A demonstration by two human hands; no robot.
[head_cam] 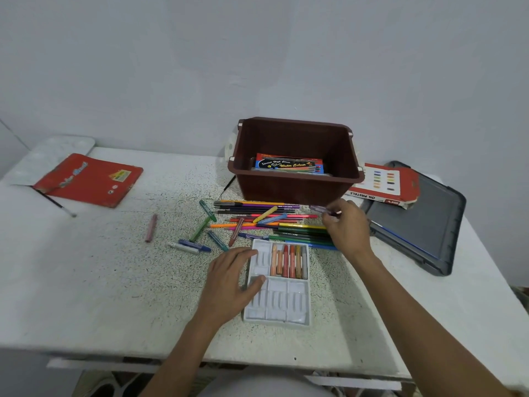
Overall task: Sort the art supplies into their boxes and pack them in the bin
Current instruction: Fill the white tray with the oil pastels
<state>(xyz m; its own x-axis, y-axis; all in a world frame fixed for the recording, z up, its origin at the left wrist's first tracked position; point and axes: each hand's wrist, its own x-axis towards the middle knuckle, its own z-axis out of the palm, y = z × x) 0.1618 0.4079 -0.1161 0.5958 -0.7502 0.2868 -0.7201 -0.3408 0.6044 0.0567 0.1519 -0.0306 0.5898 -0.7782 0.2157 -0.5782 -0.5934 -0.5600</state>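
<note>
Right hand: my right hand [347, 227] sits at about 1 o'clock from the tray, by the bin's near right corner; its fingers [332, 217] are pinched closed round a purple pastel [319, 209].
Left hand: my left hand [229, 277] lies flat on the tray's 9 o'clock edge, fingers fairly straight, grasping nothing.
Tray: the white plastic tray [277, 305] lies on the surface [114, 267] right in front of me. A few orange and red sticks fill its far right slots; the other slots look bare.
Pastel handling: I judge the stick light, waxy and easy to snap. Take it near the middle with a gentle pinch and lay it flat into a slot.
Tray handling: it looks thin and flexible and likely to slide, so I would keep a hand steadying it.
Loose stock: pens and pastels [272, 222] are heaped at 12 o'clock; a pink pastel [151, 228] lies apart at 10 o'clock.
Bin: the brown bin [297, 184] stands at 12 o'clock, with a water colour box [289, 163] inside.
Oil pastels box: it [380, 181] lies at 1 o'clock, beside the bin.
Hard to read: the purple stick is blurred and my palm hides its near end. The bin wall hides whatever lies under the water colour box.
</note>
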